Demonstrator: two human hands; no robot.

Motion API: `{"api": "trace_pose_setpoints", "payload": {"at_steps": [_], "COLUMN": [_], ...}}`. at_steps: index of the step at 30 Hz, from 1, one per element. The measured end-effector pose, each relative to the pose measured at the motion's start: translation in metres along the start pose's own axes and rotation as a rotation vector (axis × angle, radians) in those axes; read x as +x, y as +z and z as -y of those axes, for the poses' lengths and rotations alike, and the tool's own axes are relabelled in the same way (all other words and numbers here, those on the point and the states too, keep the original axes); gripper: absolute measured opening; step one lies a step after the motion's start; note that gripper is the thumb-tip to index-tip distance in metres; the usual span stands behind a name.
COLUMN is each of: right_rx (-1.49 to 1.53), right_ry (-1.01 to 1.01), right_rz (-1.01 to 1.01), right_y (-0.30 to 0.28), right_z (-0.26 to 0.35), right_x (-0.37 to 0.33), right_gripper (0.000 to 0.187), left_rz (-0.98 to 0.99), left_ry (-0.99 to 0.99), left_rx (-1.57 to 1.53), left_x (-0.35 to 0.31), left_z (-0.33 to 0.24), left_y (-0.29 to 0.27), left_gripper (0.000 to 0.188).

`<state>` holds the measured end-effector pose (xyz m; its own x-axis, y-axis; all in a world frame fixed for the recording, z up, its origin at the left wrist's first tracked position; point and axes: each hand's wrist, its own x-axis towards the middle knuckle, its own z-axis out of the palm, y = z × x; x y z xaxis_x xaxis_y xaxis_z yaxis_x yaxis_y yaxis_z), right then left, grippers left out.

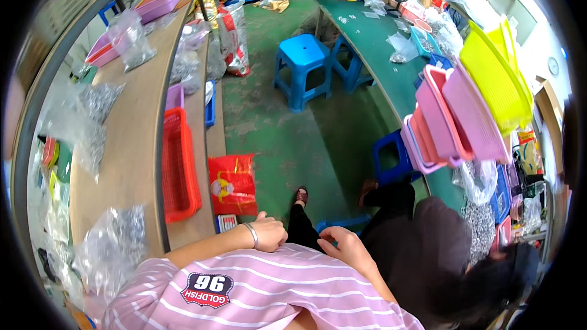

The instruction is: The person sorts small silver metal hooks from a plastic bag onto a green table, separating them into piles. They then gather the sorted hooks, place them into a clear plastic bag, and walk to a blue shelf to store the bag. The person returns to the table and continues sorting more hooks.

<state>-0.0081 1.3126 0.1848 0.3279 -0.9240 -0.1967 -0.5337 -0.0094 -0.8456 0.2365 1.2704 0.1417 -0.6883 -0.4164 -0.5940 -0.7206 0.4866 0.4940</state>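
Observation:
My left hand (269,233), with a silver bracelet at its wrist, is held in front of my striped shirt. Its fingers are curled in and nothing shows in them. To the right, my right hand (344,246) hangs loosely bent, with a gap between thumb and fingers and nothing held. Both hands are in the air, apart from each other. Nearest the left hand are a red printed bag (233,184) and a small box (227,223) beside the shelf.
Wooden shelves (137,122) at left hold a red basket (179,168) and bags of metal parts. Blue stools (304,54) stand on the green floor. Stacked pink and yellow baskets (474,101) rise beside the green table (373,52). A dark-clothed person (428,250) is close at my right.

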Motion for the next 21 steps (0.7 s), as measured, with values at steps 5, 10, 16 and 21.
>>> {"api": "trace_pose_setpoints", "payload": {"at_steps": [5, 10, 16, 21], "right_rx": [-0.111, -0.018, 0.019, -0.056], "right_ry": [-0.090, 0.008, 0.131, 0.246], "right_rz": [0.052, 0.088, 0.020, -0.131], "right_y": [-0.050, -0.103, -0.140, -0.155], "right_z": [-0.007, 0.004, 0.008, -0.009], "right_x": [0.126, 0.234, 0.334, 0.420], "right_gripper": [0.022, 0.021, 0.022, 0.024], "left_rz": [-0.058, -0.391, -0.350, -0.242], "left_ry": [-0.141, -0.276, -0.531, -0.548], "left_rx": [-0.041, -0.125, -0.207, -0.187], "left_x": [0.043, 0.074, 0.085, 0.136], "left_z": [0.065, 0.159, 0.278, 0.388], "left_y": [-0.092, -0.167, -0.239, -0.333], "left_gripper": [0.021, 0.022, 0.026, 0.029]}}
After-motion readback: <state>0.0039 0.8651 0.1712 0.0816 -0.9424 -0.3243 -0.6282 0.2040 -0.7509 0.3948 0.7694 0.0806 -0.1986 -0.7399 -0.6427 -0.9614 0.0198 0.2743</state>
